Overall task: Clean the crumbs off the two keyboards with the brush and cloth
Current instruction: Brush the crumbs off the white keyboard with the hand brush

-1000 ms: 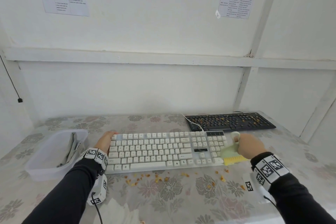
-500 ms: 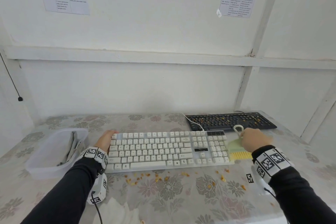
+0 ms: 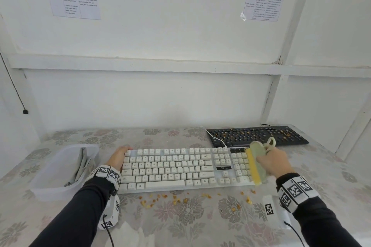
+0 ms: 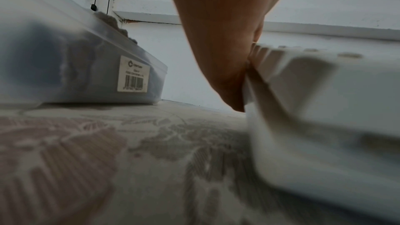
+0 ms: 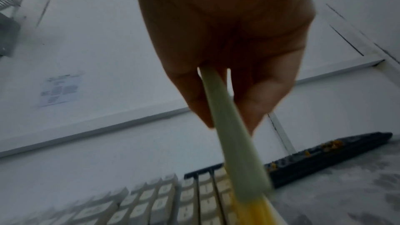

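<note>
Brush (image 3: pixel 256 163) now upright over white keyboard (image 3: pixel 180 168), right fingers (image 5: pixel 194 95) around it.

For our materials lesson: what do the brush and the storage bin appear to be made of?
Brush: pale green body, likely matte moulded plastic; yellow bristles, probably synthetic.
Storage bin: translucent frosted plastic; the grey cloth shows dimly through its wall.

The right hand (image 3: pixel 275 163) has turned the pale green, yellow-bristled brush (image 3: pixel 257 163) lengthwise and brought it onto the white keyboard's (image 3: pixel 180 167) right end.
</note>
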The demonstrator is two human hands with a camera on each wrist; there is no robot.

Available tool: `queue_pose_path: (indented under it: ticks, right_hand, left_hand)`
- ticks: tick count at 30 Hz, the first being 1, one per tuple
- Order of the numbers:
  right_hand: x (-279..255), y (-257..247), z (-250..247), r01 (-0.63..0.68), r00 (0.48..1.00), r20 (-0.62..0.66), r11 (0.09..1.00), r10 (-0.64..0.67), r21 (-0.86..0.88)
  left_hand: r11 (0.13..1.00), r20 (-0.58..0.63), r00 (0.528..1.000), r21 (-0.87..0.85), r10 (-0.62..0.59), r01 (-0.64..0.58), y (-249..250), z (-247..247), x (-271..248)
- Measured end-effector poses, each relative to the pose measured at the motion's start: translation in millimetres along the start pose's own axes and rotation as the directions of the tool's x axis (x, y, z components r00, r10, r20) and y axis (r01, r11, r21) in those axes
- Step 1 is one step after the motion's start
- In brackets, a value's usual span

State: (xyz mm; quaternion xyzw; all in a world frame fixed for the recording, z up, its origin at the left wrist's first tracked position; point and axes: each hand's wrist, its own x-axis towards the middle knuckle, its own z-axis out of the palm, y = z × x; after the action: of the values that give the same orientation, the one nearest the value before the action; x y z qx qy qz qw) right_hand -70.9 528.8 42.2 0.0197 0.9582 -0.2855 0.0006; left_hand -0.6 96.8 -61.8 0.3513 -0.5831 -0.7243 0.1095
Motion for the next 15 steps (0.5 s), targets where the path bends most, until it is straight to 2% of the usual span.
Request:
queue_pose_path:
  ticks: [2, 4, 8, 9, 12, 15]
  right_hand:
    - [-4, -1, -7, -0.029, 0.998, 0.046, 0.998, 0.031, -0.05]
    - [-2, -1, -11, -0.018, 1.0, 0.024, 0.999, 0.019, -0.042]
    - [6, -7, -9, 0.107, 0.979, -0.182, 0.992, -0.093, 0.067]
    - [7, -8, -7, 0.119, 0.975, -0.196, 0.991, -0.104, 0.066]
    - [8, -4, -3, 0.118, 0.987, -0.105, 0.993, -0.119, -0.016]
    - [4, 4, -4, 0.021, 0.998, 0.064, 0.999, -0.019, -0.029]
  left_hand:
    - [1.0, 0.013, 1.0, 0.013, 0.002, -0.002, -2, -1, 4]
    - [1.0, 0.017, 1.0, 0.011, -0.006, 0.005, -2, -1, 5]
    - [1.0, 0.018, 1.0, -0.008, -0.003, 0.003, 2, 4, -4]
    - [1.0, 0.017, 1.0, -0.006, -0.001, 0.001, 3, 5, -6]
    - [1.0, 0.022, 1.0, 0.005, 0.009, -0.01, 3, 6, -8]
    - [1.0, 0.005, 1.0, 0.001, 0.018, -0.018, 1, 4, -4]
